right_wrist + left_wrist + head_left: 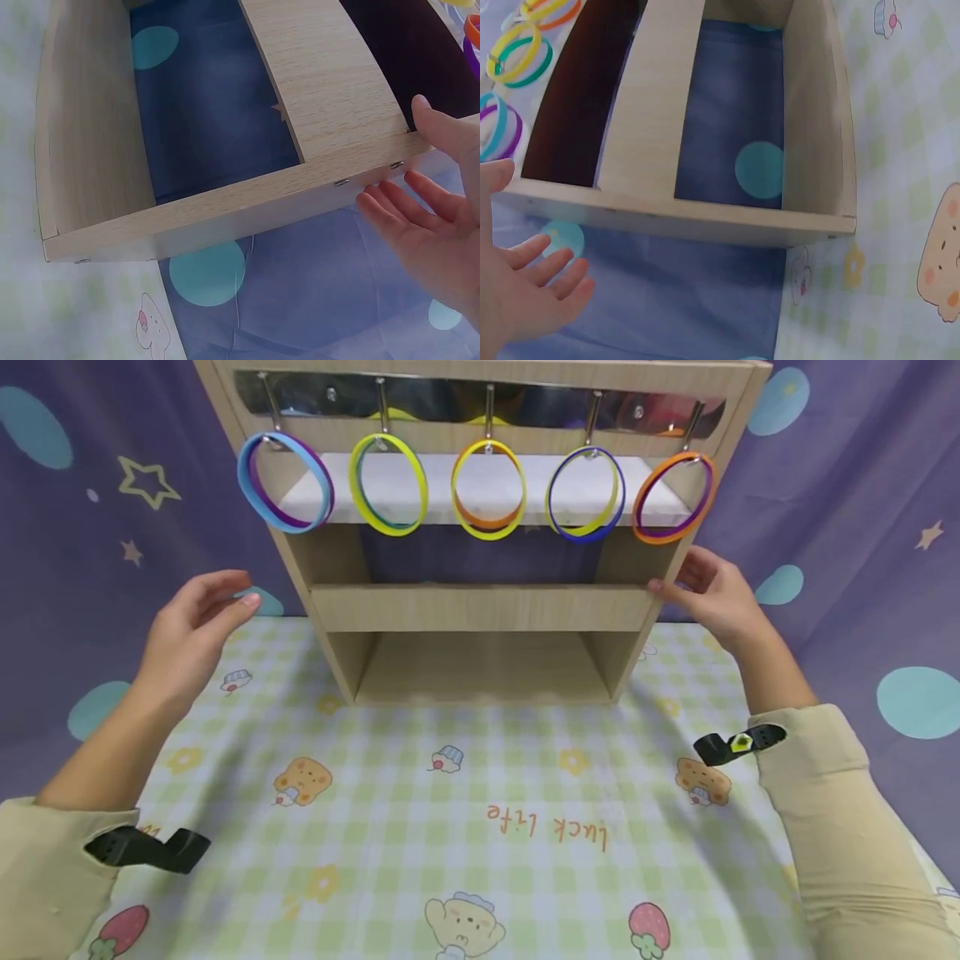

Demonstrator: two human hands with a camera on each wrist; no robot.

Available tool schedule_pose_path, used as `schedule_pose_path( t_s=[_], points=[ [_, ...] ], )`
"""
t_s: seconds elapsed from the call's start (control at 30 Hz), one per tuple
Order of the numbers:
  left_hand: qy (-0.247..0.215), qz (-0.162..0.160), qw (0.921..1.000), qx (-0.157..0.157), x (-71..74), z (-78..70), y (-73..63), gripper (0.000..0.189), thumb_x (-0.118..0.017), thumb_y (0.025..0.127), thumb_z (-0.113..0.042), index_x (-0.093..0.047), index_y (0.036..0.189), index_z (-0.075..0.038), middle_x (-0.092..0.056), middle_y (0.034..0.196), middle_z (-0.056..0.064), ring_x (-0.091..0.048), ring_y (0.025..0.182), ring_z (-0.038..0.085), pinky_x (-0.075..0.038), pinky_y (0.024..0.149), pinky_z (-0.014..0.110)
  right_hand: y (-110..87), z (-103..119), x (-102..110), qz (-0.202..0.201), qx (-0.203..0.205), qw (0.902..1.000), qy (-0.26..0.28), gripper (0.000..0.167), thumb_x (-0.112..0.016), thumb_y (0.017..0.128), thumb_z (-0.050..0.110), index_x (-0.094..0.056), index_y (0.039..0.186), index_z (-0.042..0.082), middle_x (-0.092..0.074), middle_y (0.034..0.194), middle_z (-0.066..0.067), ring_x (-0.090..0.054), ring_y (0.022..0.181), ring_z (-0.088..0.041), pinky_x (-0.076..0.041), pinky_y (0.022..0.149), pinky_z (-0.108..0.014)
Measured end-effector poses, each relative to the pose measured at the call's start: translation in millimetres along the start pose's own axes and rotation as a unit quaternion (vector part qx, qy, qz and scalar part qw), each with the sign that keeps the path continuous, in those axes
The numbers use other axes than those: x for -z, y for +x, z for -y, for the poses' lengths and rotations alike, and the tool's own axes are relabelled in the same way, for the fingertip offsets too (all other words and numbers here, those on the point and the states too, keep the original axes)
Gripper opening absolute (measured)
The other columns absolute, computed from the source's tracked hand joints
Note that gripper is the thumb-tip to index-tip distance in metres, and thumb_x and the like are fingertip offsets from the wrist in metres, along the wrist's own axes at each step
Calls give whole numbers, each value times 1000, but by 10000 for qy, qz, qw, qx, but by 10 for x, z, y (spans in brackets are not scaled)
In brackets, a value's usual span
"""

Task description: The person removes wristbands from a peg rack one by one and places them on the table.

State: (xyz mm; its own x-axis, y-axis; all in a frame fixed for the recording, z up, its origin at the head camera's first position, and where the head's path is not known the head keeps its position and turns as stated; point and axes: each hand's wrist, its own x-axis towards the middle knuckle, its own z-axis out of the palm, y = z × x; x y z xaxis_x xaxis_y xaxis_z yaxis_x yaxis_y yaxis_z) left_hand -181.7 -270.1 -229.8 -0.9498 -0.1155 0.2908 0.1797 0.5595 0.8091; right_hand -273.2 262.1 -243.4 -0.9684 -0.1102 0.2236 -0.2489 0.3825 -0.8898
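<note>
A light wooden shelf unit [480,608] stands on the cloth, with a shiny metal hook strip [442,397] across its top. Coloured rings hang in pairs from the hooks: light blue ring [247,485] with purple, yellow ring [426,493] with teal, yellow with orange ring [487,522], dark blue ring [592,536] with yellow, orange ring [652,537] with purple. My right hand [720,597] holds the unit's right side panel [225,196], thumb at the front edge, fingers along the outer face. Left of the unit, my left hand [191,631] hovers apart from it, fingers loosely bent, holding nothing.
A green checked tablecloth [390,827] with printed figures covers the surface beneath the unit. Behind it hangs a purple curtain [862,485] with blue spots and stars. Inside the unit, a white shelf board [442,485] lies behind the rings.
</note>
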Motion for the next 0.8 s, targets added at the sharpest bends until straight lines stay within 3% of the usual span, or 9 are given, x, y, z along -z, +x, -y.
schedule_pose_path(
  t_s=[0.23,0.53,0.8],
  points=[
    [88,252,9996,-94,-93,-155,-65,49,-54,97,-40,-43,140,-19,-51,126,-22,-47,112,-9,-40,83,0,-5,-28,2,-205,51,9992,328,56,-72,86,13,-50,137,9,-62,109,18,-58,103,4,-49,80,-4],
    [-264,733,9967,-208,-245,-338,-70,43,-53,98,-37,-49,135,-15,-57,115,-25,-51,105,-11,-40,83,6,-23,-39,-21,-444,-73,9983,376,54,-74,84,18,-54,134,11,-64,105,20,-59,99,5,-49,79,-3],
    [-706,1121,9908,-265,-361,-411,-19,41,-52,99,-35,-50,133,-12,-60,111,-25,-54,106,-7,-43,86,5,14,-90,-51,-471,-86,9972,570,54,-74,84,15,-54,134,7,-66,99,24,-62,93,8,-50,77,-4]
  ],
)
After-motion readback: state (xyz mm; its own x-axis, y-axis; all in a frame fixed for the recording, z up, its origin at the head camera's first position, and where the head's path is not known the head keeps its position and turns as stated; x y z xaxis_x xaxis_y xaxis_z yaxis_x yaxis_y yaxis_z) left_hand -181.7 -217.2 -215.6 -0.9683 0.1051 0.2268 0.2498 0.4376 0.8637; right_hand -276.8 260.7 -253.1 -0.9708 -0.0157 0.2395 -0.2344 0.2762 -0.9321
